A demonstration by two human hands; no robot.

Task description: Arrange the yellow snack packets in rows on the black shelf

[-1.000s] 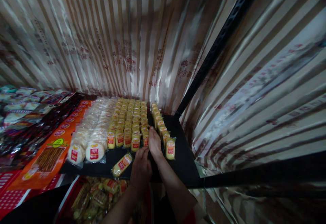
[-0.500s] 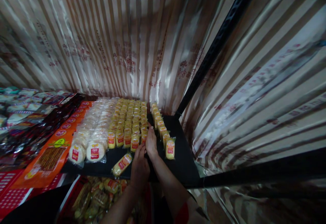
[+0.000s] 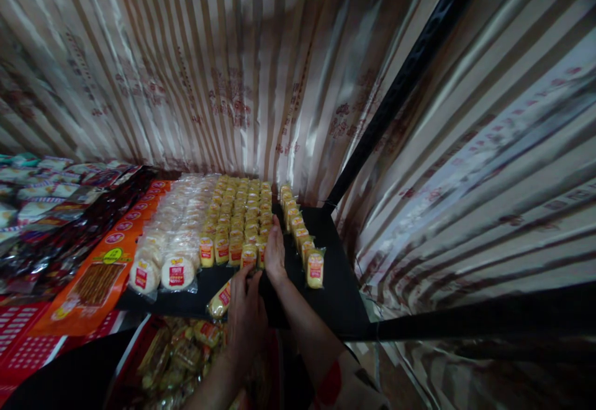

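Observation:
My right hand lies flat with its fingers stretched forward along the right side of the rows of small yellow wrapped cakes. My left hand is at the front of these rows, fingers apart and reaching to the foot of the front pack; whether it touches is hard to see. Just left of that hand a single yellow cake pack lies on its side, partly covered by the hand. To the right, one separate row of yellow cakes stands on the black shelf.
Round white wrapped cakes stand in rows on the left, beside an orange snack packet and dark packets. Below the shelf edge sits a red crate of loose wrapped cakes. A black post and striped sheeting border the shelf.
My left hand has shifted slightly left and back, now covering part of the lying pack. My right hand stays along the rows' side. The view has moved a little.

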